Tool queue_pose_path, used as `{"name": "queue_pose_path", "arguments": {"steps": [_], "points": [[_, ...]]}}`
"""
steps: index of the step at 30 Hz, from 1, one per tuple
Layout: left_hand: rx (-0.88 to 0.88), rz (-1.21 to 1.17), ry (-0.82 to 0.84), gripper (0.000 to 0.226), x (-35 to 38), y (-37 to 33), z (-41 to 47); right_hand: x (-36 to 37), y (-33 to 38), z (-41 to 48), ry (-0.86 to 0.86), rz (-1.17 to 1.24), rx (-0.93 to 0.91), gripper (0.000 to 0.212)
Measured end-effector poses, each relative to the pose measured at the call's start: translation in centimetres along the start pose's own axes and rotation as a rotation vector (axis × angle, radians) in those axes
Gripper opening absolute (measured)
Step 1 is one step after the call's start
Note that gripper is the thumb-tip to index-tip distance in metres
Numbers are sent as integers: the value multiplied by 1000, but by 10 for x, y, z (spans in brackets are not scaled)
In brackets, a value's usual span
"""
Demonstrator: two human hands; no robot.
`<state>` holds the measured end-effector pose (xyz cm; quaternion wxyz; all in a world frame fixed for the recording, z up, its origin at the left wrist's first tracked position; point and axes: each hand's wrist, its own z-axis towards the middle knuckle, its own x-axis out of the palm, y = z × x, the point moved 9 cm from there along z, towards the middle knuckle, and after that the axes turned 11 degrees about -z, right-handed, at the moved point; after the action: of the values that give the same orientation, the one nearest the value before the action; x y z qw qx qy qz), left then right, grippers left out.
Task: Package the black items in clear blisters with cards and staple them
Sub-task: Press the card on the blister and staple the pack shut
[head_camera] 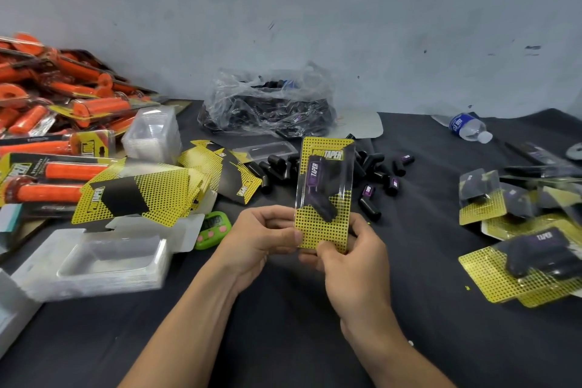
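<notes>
Many empty clear blisters (110,261) and yellow cards (141,195) lie at left. At centre, the left hand (261,239) and right hand (352,264) pinch the lower edge of an upright blister pack (326,189) containing a black item (326,209). Finished packs (519,271) lie at right.

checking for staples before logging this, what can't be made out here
Head view only.
Staples on the held pack: its bottom edge is covered by the left hand and right hand.
Contents of the plastic bag: crumpled, glaring film.
Display of the green timer: too small, partly behind a white tray.
The finished packs at right: blurred, cut by the frame edge.
</notes>
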<state>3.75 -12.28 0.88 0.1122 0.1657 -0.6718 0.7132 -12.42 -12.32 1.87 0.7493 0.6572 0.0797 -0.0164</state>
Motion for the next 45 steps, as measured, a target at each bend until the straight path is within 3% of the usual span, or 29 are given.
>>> {"name": "queue_pose_path", "arguments": {"steps": [4,10,16,19,22,29,32,34,40,45], "points": [[47,34,-37,37,1,-2,0,-4,1,2,-51,-48,-22,42],[46,68,49,33,7,-2,-3,-11,8,0,-77,-157,-79,9],[31,11,53,33,13,-1,-9,-15,15,1,-30,-39,-12,19],[6,-116,38,44,16,-4,-12,-12,13,1,78,241,132,24],[24,-80,-4,35,19,-13,-18,-12,10,-7,202,445,279,25],[85,17,-2,29,66,-20,-41,-47,19,-31,253,411,391,22],[179,104,52,33,95,-30,-51,-66,25,-40,254,366,435,18],[237,175,53,24,110,-37,-54,-81,27,-45,235,357,454,17],[297,338,65,10,161,-33,-54,-129,22,-64,203,546,530,14],[315,503,152,30,215,-9,-44,-181,17,-65,129,606,505,20]]}}
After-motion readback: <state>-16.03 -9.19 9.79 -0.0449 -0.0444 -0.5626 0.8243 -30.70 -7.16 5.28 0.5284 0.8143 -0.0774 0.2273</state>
